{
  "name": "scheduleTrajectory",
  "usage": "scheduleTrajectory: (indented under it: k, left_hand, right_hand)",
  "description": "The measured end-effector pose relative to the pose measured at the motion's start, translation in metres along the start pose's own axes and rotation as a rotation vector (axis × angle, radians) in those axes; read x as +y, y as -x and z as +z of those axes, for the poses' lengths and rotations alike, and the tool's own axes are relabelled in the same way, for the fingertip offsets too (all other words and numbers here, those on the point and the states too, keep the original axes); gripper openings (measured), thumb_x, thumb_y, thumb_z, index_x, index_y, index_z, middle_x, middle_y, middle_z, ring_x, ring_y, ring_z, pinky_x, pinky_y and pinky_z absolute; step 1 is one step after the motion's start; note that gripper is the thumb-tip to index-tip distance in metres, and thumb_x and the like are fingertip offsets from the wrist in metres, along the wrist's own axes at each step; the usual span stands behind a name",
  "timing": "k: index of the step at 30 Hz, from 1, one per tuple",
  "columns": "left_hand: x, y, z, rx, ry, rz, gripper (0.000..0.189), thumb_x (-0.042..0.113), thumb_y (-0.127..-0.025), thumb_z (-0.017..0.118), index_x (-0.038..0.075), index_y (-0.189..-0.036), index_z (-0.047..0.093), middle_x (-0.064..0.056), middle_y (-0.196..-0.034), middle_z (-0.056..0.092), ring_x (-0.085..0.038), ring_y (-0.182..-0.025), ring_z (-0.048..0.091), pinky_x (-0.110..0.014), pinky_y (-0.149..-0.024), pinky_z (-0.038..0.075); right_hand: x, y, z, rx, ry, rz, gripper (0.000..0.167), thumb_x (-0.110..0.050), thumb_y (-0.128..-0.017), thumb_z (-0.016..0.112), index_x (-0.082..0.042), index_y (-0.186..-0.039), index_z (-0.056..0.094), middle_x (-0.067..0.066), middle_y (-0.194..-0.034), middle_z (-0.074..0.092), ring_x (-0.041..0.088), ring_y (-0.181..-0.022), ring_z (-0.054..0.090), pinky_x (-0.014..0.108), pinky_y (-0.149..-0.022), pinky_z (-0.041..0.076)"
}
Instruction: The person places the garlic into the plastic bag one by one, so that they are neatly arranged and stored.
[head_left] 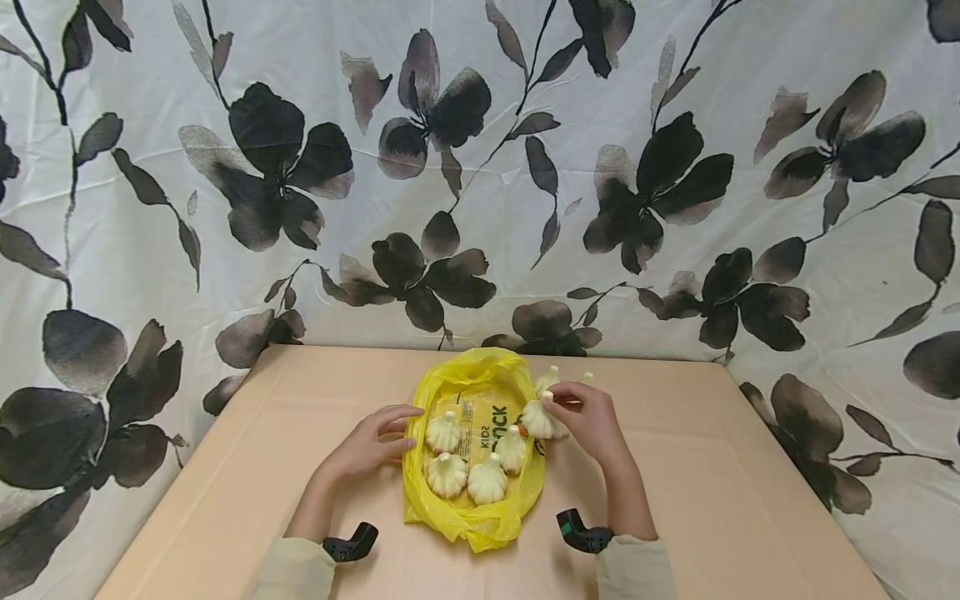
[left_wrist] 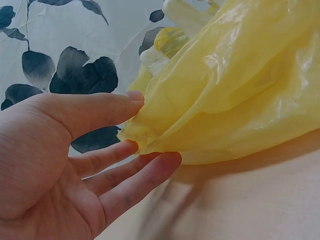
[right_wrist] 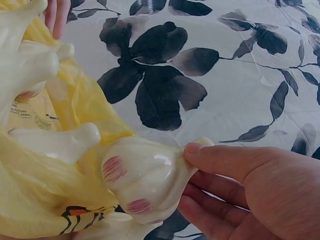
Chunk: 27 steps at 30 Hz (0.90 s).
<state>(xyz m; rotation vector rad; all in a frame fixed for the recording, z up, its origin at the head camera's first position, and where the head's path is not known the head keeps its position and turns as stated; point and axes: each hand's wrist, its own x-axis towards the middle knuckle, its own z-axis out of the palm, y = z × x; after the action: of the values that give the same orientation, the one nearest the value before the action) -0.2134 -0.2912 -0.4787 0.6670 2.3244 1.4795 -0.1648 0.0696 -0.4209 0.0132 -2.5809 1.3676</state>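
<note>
A yellow plastic bag (head_left: 474,530) lies with its mouth spread wide, with several pale garlic bulbs (head_left: 487,481) inside. My right hand (head_left: 592,421) pinches another garlic bulb (right_wrist: 150,177) by its neck, thumb on top, at the bag's right rim. This bulb looks glossy, with pinkish streaks. On the left, my left hand (head_left: 369,442) touches the bag's side with its thumb and fingertips, the fingers fairly straight; in the left wrist view the hand (left_wrist: 65,155) shows nothing gripped firmly.
More garlic bulbs (head_left: 547,379) lie beyond the bag's right rim, partly hidden by the right hand. The peach-coloured table (head_left: 720,467) ends at a white cloth with dark flowers (head_left: 525,208). Black wrist devices (head_left: 351,542) sit by both cuffs.
</note>
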Motion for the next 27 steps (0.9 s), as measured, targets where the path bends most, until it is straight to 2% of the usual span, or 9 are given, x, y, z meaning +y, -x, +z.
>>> scheduleTrajectory:
  k: [8,20,27]
  left_hand:
    - [-0.001,0.0,0.0,-0.012,0.017,-0.004,0.048,0.021,-0.092,0.067,0.015,-0.137,0.052,-0.014,-0.15,0.039,-0.045,-0.131,0.046,-0.036,-0.089,0.057]
    - [-0.002,0.0,0.0,-0.012,0.027,-0.012,0.048,0.02,-0.091,0.067,0.015,-0.137,0.053,-0.014,-0.151,0.038,-0.045,-0.132,0.045,-0.036,-0.088,0.057]
    - [-0.003,0.0,0.002,-0.019,0.053,-0.027,0.048,0.021,-0.091,0.067,0.015,-0.137,0.053,-0.014,-0.151,0.037,-0.045,-0.132,0.045,-0.034,-0.083,0.059]
  right_hand:
    - [-0.004,-0.008,0.006,-0.001,-0.02,-0.026,0.018,-0.011,-0.084,0.075,-0.008,-0.102,0.073,0.01,-0.097,0.071,0.024,-0.094,0.067,0.033,-0.084,0.059]
    - [-0.009,-0.018,0.013,-0.04,-0.041,-0.066,0.018,-0.014,-0.084,0.074,-0.009,-0.102,0.072,0.009,-0.097,0.071,0.024,-0.096,0.068,0.037,-0.085,0.058]
    - [-0.011,-0.021,0.019,-0.051,-0.045,-0.033,0.02,-0.014,-0.084,0.075,-0.009,-0.103,0.072,0.009,-0.099,0.071,0.023,-0.097,0.067,0.037,-0.086,0.058]
